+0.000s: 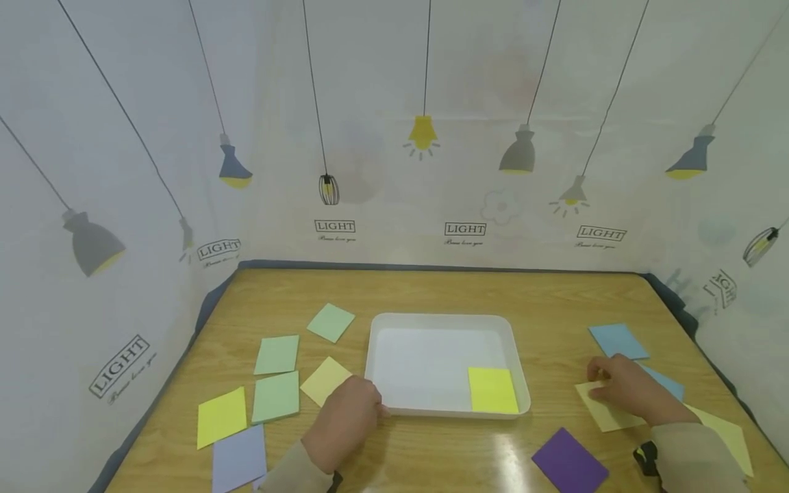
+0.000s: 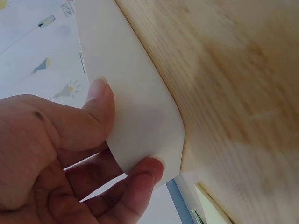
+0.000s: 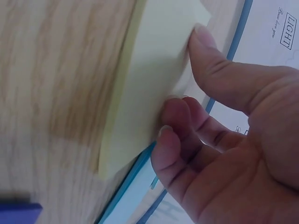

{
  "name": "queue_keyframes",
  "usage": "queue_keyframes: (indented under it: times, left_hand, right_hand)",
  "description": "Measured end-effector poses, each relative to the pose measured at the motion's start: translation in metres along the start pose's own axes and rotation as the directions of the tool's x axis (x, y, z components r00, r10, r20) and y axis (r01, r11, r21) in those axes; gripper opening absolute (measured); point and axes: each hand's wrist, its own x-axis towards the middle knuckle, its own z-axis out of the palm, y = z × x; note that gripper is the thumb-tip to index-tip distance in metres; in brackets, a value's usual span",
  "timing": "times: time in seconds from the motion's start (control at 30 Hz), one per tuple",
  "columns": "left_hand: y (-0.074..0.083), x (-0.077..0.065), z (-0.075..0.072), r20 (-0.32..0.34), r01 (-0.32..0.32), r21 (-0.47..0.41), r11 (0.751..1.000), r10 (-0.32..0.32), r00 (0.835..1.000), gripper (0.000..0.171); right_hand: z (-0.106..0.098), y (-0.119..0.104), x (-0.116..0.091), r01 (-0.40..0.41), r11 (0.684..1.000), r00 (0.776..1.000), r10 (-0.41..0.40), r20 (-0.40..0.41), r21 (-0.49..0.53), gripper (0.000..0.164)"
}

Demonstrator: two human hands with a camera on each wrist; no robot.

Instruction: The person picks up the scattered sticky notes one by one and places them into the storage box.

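Note:
My left hand (image 1: 346,421) holds the near-left corner of a white rectangular tray (image 1: 425,356); in the left wrist view, thumb and fingers grip the tray's side wall (image 2: 135,93). Inside the tray, a bright yellow square sticky note pad (image 1: 493,390) lies in the near-right corner. At the right, my right hand (image 1: 625,390) pinches a pale yellow sticky note pad (image 1: 607,415) at its edges. In the right wrist view, the thumb is at the far edge of this pad (image 3: 145,84) and curled fingertips meet its side. Part of a blue pad (image 1: 666,383) is hidden behind that hand.
Another blue pad (image 1: 618,340), a second pale yellow pad (image 1: 727,438) and a purple pad (image 1: 570,460) lie at the right. Left of the tray are several green pads (image 1: 275,397), a pale yellow one (image 1: 325,378), a bright yellow one (image 1: 222,418) and a lavender one (image 1: 239,457).

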Motion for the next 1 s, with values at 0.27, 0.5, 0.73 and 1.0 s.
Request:
queue_keyframes:
  times: [0.27, 0.5, 0.73, 1.0]
  left_hand:
    - [-0.0002, -0.0001, 0.0005, -0.015, -0.022, 0.011, 1.000, 0.022, 1.000, 0.021]
    - [-0.0007, 0.0006, 0.0008, -0.011, -0.018, 0.014, 1.000, 0.018, 1.000, 0.021]
    - [-0.0008, 0.0010, 0.0016, -0.008, -0.004, 0.006, 1.000, 0.005, 1.000, 0.020]
    - [-0.0028, 0.0014, 0.0053, -0.021, -0.009, 0.000, 1.000, 0.009, 1.000, 0.020]
  right_hand:
    - [0.0057, 0.0085, 0.0029, -0.004, 1.000, 1.000, 0.004, -0.018, -0.002, 0.023]
    - [0.0058, 0.0105, 0.0050, -0.010, 1.000, 1.000, 0.010, -0.005, -0.012, 0.024]
    - [0.0049, 0.0104, 0.0038, 0.006, 1.000, 1.000, -0.006, -0.003, 0.012, 0.023]
    - [0.0057, 0.0109, 0.0022, 0.005, 1.000, 1.000, -0.005, 0.009, -0.002, 0.020]
